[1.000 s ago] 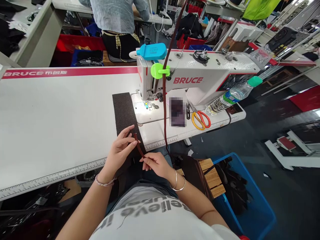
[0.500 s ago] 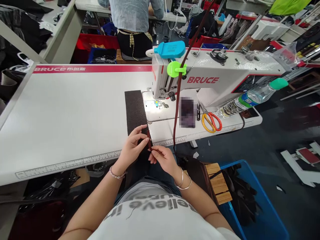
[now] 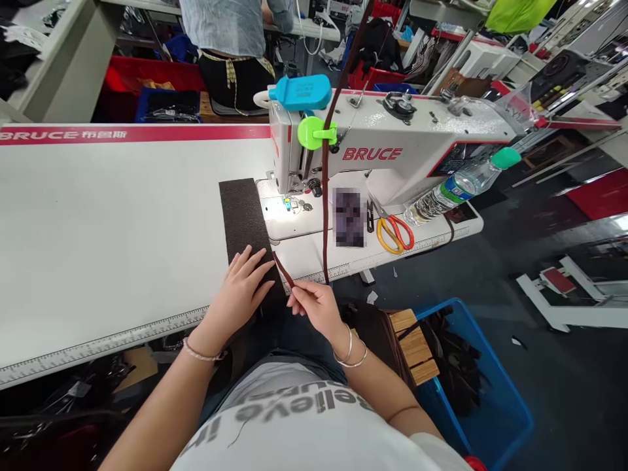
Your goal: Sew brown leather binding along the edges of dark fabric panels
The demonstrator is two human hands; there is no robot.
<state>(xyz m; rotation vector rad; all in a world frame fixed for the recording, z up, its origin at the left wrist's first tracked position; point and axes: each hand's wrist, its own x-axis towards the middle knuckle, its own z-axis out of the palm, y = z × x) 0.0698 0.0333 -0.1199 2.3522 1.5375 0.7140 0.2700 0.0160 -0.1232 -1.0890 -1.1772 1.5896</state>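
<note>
A dark brown strip of material (image 3: 244,212) lies on the white table, left of the sewing machine's metal plate (image 3: 289,216). My left hand (image 3: 240,284) rests on it with fingers spread. Just to the right, my right hand (image 3: 314,304) pinches the lower end of a narrow reddish-brown strip (image 3: 283,270), whose upper end reaches the dark piece's right edge. A long brown cord (image 3: 325,196) hangs in front of the white sewing machine (image 3: 383,144) and passes down to the table's front edge.
Scissors (image 3: 392,232), a small black clip (image 3: 369,216), a blurred dark patch (image 3: 349,219) and a water bottle (image 3: 461,186) are right of the needle area. A blue bin (image 3: 507,392) stands on the floor at right. A person (image 3: 226,29) sits beyond the table.
My left hand has let go of the narrow strip, opened and moved left onto the dark material. My right hand still holds the narrow strip's lower end. The view has shifted right.
</note>
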